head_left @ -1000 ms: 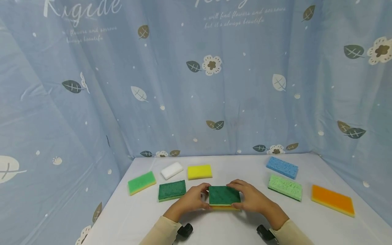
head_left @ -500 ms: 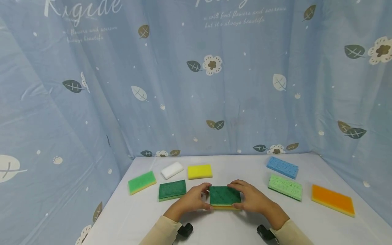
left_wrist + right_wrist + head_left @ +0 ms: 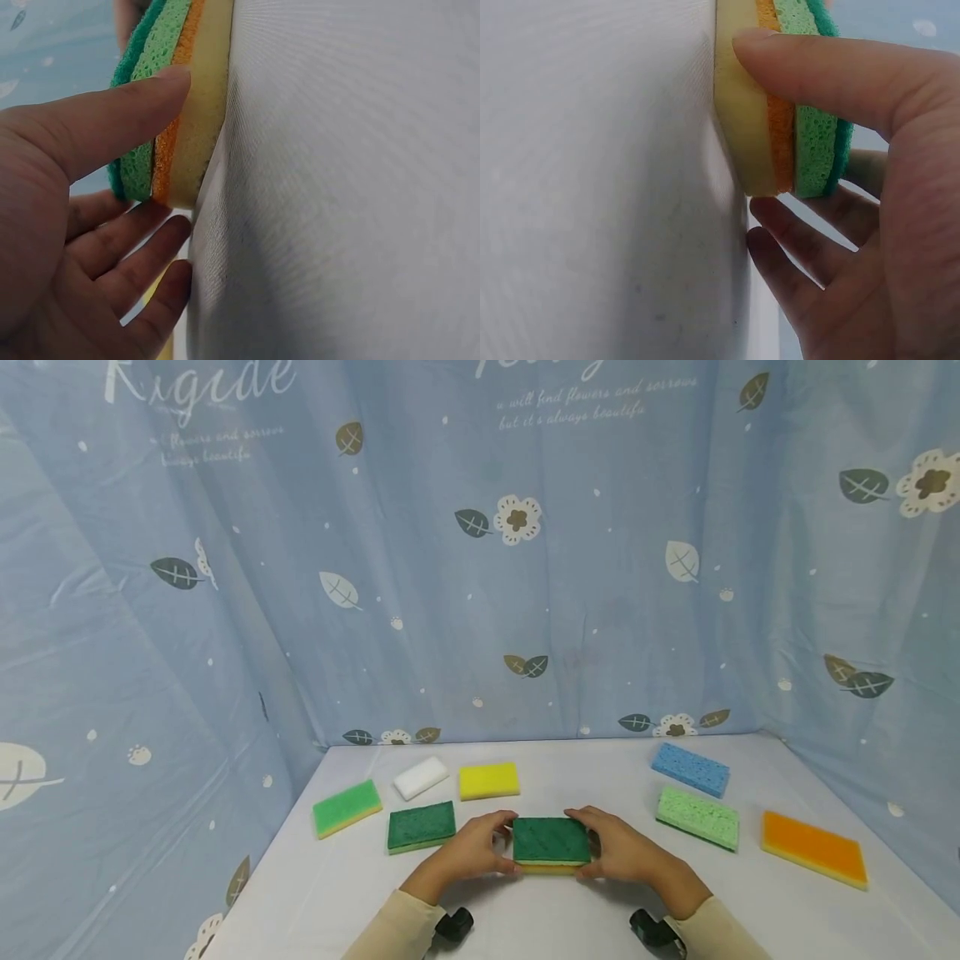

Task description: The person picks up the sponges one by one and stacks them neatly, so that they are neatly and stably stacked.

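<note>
The left hand and right hand grip the sponge stack by its ends, its long axis running left to right on the white table, dark green face upward.

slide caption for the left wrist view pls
Left hand grips two stacked sponges, green over orange-and-yellow.

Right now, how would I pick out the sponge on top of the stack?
On the white table, look between the left hand and right hand. The dark-green-topped sponge there lies on an orange-and-yellow sponge, unlike the lookalike further left.
</note>
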The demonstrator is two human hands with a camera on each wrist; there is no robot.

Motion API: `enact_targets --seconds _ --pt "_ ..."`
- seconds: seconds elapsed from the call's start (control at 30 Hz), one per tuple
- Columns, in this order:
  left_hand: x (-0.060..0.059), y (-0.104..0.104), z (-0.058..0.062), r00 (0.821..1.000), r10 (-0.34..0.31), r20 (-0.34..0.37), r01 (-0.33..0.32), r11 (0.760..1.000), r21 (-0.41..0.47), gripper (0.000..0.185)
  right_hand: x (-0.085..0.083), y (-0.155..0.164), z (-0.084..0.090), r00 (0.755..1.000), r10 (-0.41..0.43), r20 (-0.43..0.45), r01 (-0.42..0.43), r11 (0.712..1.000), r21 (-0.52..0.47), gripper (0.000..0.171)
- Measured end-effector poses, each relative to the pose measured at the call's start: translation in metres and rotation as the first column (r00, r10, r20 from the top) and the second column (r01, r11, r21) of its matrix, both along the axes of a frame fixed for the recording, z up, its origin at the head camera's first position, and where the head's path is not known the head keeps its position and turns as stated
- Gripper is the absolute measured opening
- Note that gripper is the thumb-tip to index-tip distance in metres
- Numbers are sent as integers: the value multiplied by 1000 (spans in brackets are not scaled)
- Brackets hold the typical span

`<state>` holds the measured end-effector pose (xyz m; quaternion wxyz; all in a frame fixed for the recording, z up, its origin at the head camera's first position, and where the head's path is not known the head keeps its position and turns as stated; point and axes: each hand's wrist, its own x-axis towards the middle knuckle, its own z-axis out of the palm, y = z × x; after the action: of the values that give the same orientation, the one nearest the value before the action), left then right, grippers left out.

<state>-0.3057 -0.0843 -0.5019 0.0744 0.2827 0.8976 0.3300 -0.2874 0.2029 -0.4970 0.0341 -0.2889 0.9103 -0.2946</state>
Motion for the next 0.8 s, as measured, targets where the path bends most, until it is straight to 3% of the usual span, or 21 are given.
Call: enact_targets --seconds 0.33,0.67,0.8 --pt "0 -1 3 1000 1 2 -1 1000 22 83 -3 0 -2 999 0 -41 0 1000 -8 90" --pt "1 -1 5 1000 11 8 -11 1000 27 79 -3 0 -2 1000 5 -20 -6 999 -50 94" --pt "3 0 2 1000 11 26 -11 999 37 77 0 4 -9 999 -2 42 8 988 -153 98"
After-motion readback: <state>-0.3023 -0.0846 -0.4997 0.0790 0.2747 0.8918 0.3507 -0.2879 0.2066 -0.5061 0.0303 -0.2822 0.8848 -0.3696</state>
